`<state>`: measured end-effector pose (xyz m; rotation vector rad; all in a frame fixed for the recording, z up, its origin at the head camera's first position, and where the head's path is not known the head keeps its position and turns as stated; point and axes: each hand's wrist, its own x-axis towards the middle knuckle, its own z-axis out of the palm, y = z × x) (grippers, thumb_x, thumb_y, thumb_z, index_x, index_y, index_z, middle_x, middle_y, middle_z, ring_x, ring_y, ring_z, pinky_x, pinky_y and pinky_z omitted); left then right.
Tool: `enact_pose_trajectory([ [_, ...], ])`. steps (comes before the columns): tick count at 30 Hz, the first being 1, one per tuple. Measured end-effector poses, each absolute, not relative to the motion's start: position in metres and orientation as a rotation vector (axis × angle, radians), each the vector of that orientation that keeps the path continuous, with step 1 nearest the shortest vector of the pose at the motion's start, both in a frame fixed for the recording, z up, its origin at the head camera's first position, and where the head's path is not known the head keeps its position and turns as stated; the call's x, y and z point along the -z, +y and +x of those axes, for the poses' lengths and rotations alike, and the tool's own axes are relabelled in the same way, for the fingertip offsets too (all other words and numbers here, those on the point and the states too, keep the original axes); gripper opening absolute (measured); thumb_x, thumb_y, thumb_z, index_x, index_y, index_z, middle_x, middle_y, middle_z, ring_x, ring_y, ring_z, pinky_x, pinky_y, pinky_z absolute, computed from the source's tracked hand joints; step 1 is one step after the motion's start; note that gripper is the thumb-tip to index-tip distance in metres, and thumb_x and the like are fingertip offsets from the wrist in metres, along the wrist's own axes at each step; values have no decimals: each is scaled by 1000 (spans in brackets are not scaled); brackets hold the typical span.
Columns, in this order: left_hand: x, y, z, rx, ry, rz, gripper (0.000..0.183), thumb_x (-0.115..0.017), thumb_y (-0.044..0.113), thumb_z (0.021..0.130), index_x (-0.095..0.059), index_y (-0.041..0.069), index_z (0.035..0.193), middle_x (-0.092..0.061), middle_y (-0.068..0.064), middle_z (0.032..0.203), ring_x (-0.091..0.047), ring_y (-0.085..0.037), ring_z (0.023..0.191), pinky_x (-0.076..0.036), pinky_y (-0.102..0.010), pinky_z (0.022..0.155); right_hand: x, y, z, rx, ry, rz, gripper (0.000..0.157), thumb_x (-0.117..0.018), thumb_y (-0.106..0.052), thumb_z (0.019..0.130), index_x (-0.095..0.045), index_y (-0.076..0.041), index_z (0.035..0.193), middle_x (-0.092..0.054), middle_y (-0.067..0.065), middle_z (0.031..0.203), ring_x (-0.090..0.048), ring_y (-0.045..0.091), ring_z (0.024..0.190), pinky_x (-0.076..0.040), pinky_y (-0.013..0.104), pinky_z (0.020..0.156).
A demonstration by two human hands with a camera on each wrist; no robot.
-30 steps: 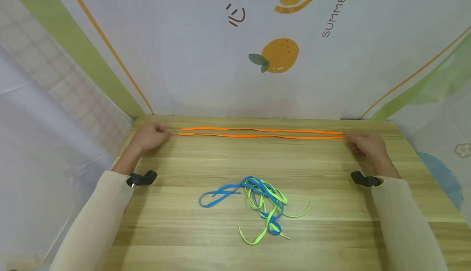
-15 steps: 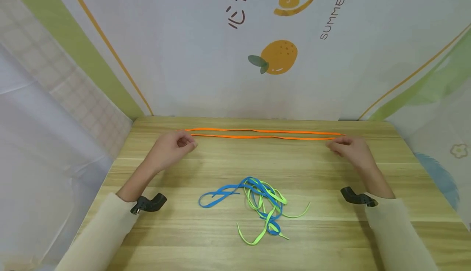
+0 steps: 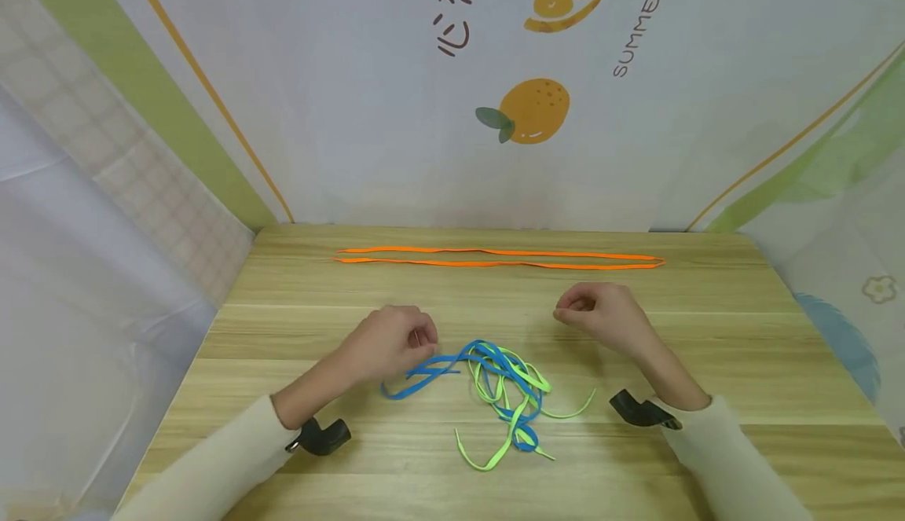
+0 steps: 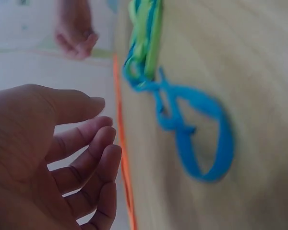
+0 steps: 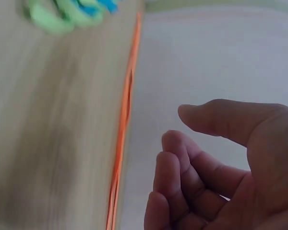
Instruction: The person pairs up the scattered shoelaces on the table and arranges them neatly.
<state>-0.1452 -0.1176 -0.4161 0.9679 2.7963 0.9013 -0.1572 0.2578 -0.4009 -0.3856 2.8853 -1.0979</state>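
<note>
Above the wooden table (image 3: 580, 478), before printed cloth (image 3: 396, 136), both hands (image 3: 389, 340) (image 3: 608, 314) hang loose, thumbs (image 5: 221, 117) apart.

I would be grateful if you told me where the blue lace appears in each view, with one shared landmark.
Head: the blue lace lies below centre, tangled with the green lace.
Left wrist: its loop is right of centre; the rest runs to the top edge.
Right wrist: only a blurred piece at the top edge, left of centre.
Shared landmark: the orange strands.
</note>
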Motion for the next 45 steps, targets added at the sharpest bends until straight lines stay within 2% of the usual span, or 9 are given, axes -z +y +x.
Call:
enact_pose_trajectory([
  [8, 427, -103, -134, -793, 2747, 980, 9, -86, 14, 95, -78, 15, 90, -67, 12, 83, -60, -2, 74, -52, -25, 66, 413, 216, -149, 1003, 2810, -633, 4, -83, -14, 93, -81, -11, 92, -71, -10, 80, -64, 8, 75, -55, 30, 72],
  [15, 430, -92, -130, -610, 2804, 969, 15, -88, 16, 92, -75, 13, 86, -63, 9, 78, -55, -6, 71, -50, -28, 64, 416, 193, -150, 942, 2754, -708, 5, -84, -15, 94, -81, -12, 91, -69, -13, 76, -63, 5, 71, -55, 29, 71],
  [24, 432, -88, -131, -616, 2804, 996, 20, -84, 7, 91, -71, 16, 78, -57, 10, 70, -51, -6, 65, -45, -27, 58, 419, 180, -153, 926, 2725, -788, 6, -84, -14, 93, -82, -10, 94, -72, -12, 78, -65, 2, 72, -58, 28, 73],
  [27, 429, -87, -131, -646, 2793, 994, 22, -82, 8, 92, -69, 18, 77, -55, 11, 69, -50, -6, 64, -44, -26, 57, 420, 176, -154, 924, 2706, -818, 10, -86, -13, 92, -82, -10, 100, -72, -10, 84, -64, 4, 75, -57, 28, 73],
  [30, 425, -87, -132, -710, 2776, 1001, 21, -80, 10, 94, -69, 19, 78, -55, 11, 70, -50, -6, 63, -44, -26, 56, 420, 173, -153, 901, 2680, -928, 22, -87, -12, 91, -82, -10, 112, -72, -6, 95, -64, 11, 81, -56, 30, 75],
  [35, 417, -86, -131, -783, 2764, 1086, 20, -82, 11, 94, -70, 19, 81, -57, 12, 75, -52, -6, 67, -47, -26, 61, 418, 166, -152, 879, 2611, -1163, 33, -87, -10, 93, -81, -13, 125, -70, -1, 116, -65, 20, 104, -55, 37, 90],
  [38, 414, -85, -130, -796, 2761, 1118, 20, -84, 12, 94, -70, 20, 82, -59, 14, 78, -54, -4, 71, -49, -25, 65, 419, 163, -152, 891, 2573, -1247, 23, -86, -12, 95, -83, -15, 117, -67, -2, 120, -63, 21, 113, -54, 40, 96],
  [41, 413, -84, -129, -845, 2742, 1109, 18, -84, 12, 94, -72, 20, 83, -62, 14, 79, -56, -3, 72, -50, -25, 66, 419, 161, -151, 906, 2554, -1282, 9, -84, -12, 97, -82, -17, 104, -66, -4, 118, -62, 21, 113, -53, 41, 97],
  [45, 411, -87, -129, -958, 2685, 1047, 17, -79, 8, 94, -72, 19, 84, -63, 14, 79, -57, -3, 71, -52, -25, 66, 419, 164, -153, 956, 2524, -1279, 9, -82, -13, 99, -79, -18, 93, -69, -3, 115, -62, 18, 109, -54, 39, 93],
])
